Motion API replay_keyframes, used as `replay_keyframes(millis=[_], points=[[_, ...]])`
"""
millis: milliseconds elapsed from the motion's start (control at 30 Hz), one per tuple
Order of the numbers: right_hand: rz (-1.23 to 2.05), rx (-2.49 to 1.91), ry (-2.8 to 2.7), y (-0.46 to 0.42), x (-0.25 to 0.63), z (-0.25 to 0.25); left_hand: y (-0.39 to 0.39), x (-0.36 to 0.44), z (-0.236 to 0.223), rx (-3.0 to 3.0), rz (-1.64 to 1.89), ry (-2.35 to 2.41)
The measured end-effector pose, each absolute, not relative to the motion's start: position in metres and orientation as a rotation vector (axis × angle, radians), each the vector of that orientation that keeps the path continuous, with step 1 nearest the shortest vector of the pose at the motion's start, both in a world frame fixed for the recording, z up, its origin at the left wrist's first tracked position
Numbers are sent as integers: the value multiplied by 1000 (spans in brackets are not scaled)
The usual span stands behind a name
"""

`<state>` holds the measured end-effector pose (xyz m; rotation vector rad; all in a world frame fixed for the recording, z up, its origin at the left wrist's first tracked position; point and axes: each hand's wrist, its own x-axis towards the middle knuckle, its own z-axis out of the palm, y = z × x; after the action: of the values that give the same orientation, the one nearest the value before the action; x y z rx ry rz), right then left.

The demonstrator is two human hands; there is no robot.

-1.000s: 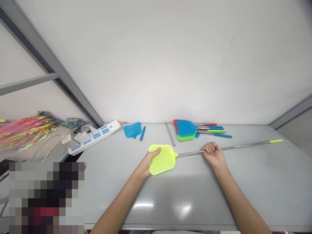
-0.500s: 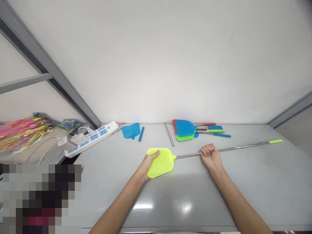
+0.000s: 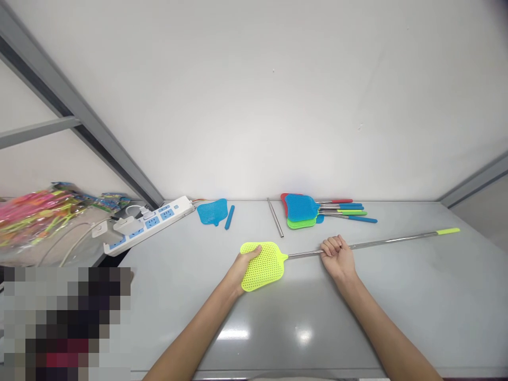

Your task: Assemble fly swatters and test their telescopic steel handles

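Head view: we are clasping a yellow fly swatter (image 3: pixel 264 267) in our left hand (image 3: pixel 246 264), fingers together, our right hand (image 3: pixel 337 257) curling around its steel shaft (image 3: pixel 381 242), stacked fly swatters (image 3: pixel 299 209) lying untouched beyond

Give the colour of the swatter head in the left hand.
The swatter head is neon yellow-green mesh, best seen in the head view.
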<state>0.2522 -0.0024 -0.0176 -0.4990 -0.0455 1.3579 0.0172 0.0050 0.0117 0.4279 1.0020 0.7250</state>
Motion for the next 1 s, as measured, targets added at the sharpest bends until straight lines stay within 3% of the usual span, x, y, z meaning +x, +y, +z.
replay_keyframes(millis=[700, 1000], points=[[1435, -459, -136, -2, 255, -8, 1, 23, 18, 413, 774, 870], [1460, -402, -266, -9, 254, 19, 4, 21, 19, 460, 827, 900]])
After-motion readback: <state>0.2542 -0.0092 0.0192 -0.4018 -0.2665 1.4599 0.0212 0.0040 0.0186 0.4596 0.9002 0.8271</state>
